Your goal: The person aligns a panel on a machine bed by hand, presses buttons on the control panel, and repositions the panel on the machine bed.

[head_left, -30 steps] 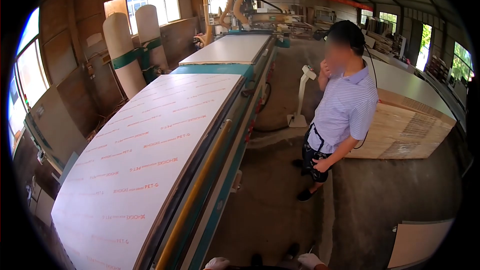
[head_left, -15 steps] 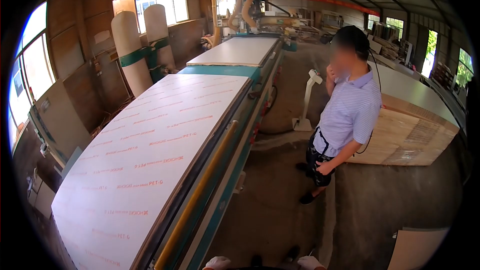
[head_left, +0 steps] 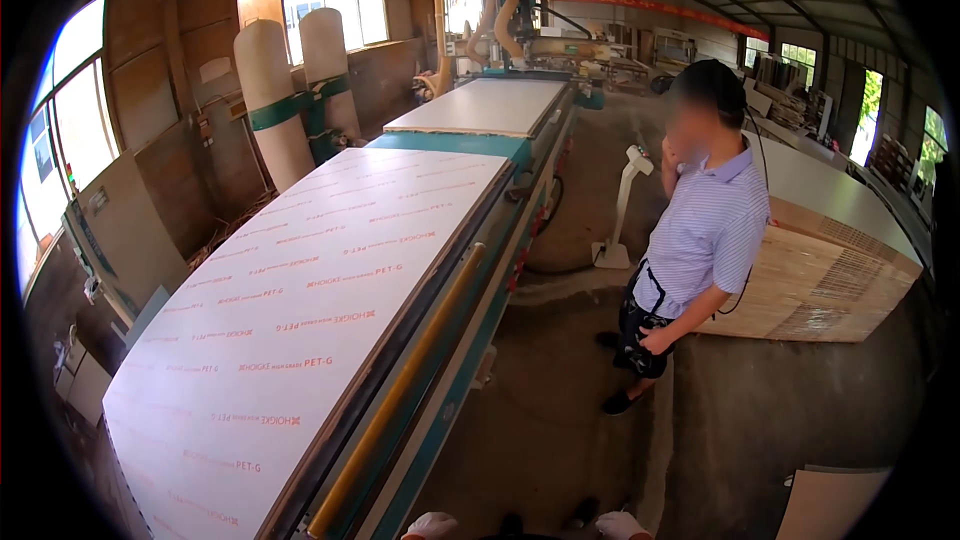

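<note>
At the bottom edge my left hand (head_left: 432, 526) shows in a pale glove, low beside the machine's side rail; its fingers are mostly cut off. My right hand (head_left: 620, 526), also gloved, is at the bottom edge further right, with a small thin thing by its fingertips too small to name. To the left lies a large white panel (head_left: 290, 310) with red print, on the long machine bed. A yellow bar (head_left: 400, 390) runs along the bed's near side. Beyond it a second pale board (head_left: 480, 106) lies on the teal machine.
A person (head_left: 700, 230) in a striped shirt stands at the right, one hand near the face. Behind them is a wrapped stack of boards (head_left: 800, 280). A control stand (head_left: 625, 205) stands mid-floor. Another board (head_left: 830, 505) is at the lower right.
The view has turned slightly left, so the machine, panels and person appear further right. Both my hands stay low at the bottom edge.
</note>
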The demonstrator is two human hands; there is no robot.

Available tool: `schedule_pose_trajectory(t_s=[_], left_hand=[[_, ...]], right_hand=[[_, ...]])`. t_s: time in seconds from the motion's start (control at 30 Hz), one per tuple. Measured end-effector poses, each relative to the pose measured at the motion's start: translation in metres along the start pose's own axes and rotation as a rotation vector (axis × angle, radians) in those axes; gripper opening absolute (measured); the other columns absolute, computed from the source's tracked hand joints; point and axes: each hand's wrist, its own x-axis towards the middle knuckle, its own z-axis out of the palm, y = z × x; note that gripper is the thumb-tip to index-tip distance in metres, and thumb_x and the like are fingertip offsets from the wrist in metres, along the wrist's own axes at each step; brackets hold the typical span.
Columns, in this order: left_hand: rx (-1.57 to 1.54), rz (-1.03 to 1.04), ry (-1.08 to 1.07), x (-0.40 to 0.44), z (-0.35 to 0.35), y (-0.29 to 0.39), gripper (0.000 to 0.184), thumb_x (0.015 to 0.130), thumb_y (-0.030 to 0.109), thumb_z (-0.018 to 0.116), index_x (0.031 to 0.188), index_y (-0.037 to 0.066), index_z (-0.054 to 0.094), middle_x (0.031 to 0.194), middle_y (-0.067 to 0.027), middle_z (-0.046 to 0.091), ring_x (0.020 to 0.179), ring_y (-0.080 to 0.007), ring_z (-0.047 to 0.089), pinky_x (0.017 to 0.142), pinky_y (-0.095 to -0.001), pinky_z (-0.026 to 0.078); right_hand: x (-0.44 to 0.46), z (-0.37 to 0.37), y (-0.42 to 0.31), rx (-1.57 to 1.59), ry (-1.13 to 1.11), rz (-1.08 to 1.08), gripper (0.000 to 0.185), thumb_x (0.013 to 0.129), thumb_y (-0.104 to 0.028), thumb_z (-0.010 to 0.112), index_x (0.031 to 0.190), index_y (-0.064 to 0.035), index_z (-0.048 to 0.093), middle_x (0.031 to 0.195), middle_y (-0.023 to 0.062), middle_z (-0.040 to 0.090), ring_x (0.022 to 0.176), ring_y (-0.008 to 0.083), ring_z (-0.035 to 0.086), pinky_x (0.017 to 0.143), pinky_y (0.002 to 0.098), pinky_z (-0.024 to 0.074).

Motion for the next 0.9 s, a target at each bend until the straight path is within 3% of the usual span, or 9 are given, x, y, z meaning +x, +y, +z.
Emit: schedule_pose_trajectory(t_s=[0.03,0.13,0.23,0.4,0.53,0.63,0.7,0.9], left_hand=[[-0.005,-0.008,-0.002,-0.002,-0.002,0.004,0.038,0.096,0.037,0.061,0.113,0.006,0.075,0.119,-0.0193,0.072,0.118,-0.0386,0.064,0.102,-0.0454,0.050],[0.242,0.378,0.091,0.036,0.020,-0.054,0.035,0.096,0.032,0.058,0.109,0.005,0.075,0.115,-0.0210,0.072,0.114,-0.0414,0.064,0.099,-0.0467,0.051],[0.098,0.307,0.058,0.029,0.020,-0.046,0.032,0.097,0.027,0.054,0.105,0.004,0.075,0.111,-0.0214,0.072,0.110,-0.0434,0.064,0.096,-0.0476,0.052],[0.070,0.091,0.054,0.015,0.006,-0.013,0.035,0.095,0.031,0.057,0.105,0.003,0.075,0.113,-0.0211,0.072,0.113,-0.0423,0.064,0.096,-0.0470,0.052],[-0.025,0.041,0.060,-0.002,-0.005,0.009,0.038,0.094,0.036,0.058,0.107,0.004,0.075,0.117,-0.0219,0.071,0.114,-0.0426,0.064,0.097,-0.0462,0.052],[-0.042,0.075,0.074,-0.011,-0.009,0.019,0.035,0.094,0.030,0.057,0.106,0.003,0.075,0.114,-0.0220,0.071,0.110,-0.0434,0.064,0.096,-0.0475,0.053],[0.160,0.206,0.059,0.023,0.009,-0.023,0.032,0.094,0.027,0.056,0.103,0.003,0.074,0.110,-0.0222,0.071,0.108,-0.0432,0.065,0.094,-0.0485,0.053],[0.307,0.357,0.106,0.046,0.019,-0.052,0.027,0.091,0.020,0.055,0.098,0.002,0.073,0.105,-0.0222,0.070,0.106,-0.0414,0.066,0.092,-0.0494,0.054]], right_hand=[[0.001,0.000,0.000,-0.009,0.006,-0.008,0.030,0.093,-0.025,0.054,0.093,-0.0005,0.071,0.102,0.0198,0.072,0.095,0.0373,0.067,0.082,0.0507,0.0517],[0.000,-0.003,-0.003,-0.036,0.022,-0.053,0.028,0.093,-0.024,0.055,0.094,-0.0008,0.071,0.102,0.0198,0.072,0.098,0.0375,0.066,0.084,0.0503,0.0515],[-0.003,-0.007,-0.008,-0.073,0.026,-0.116,0.027,0.093,-0.023,0.056,0.096,-0.0016,0.071,0.102,0.0196,0.072,0.098,0.0383,0.066,0.084,0.0499,0.0514],[-0.001,-0.009,-0.008,-0.104,0.046,-0.132,0.026,0.093,-0.024,0.057,0.097,-0.0027,0.071,0.102,0.0197,0.072,0.099,0.0391,0.066,0.085,0.0495,0.0511],[0.009,-0.006,0.010,-0.032,0.024,-0.122,0.026,0.093,-0.024,0.060,0.097,-0.0019,0.072,0.096,0.0159,0.072,0.090,0.0332,0.067,0.078,0.0472,0.0527],[0.011,-0.005,0.007,0.185,0.006,0.039,0.026,0.095,-0.026,0.063,0.098,-0.0013,0.073,0.094,0.0119,0.071,0.084,0.0276,0.067,0.072,0.0449,0.0534],[0.012,-0.007,0.005,0.287,-0.004,0.095,0.026,0.096,-0.026,0.065,0.100,-0.0011,0.073,0.094,0.0098,0.071,0.081,0.0242,0.066,0.069,0.0433,0.0535],[0.031,0.002,0.033,0.335,-0.016,0.055,0.026,0.095,-0.025,0.068,0.108,-0.0023,0.072,0.097,0.0116,0.071,0.082,0.0247,0.066,0.070,0.0423,0.0546]])
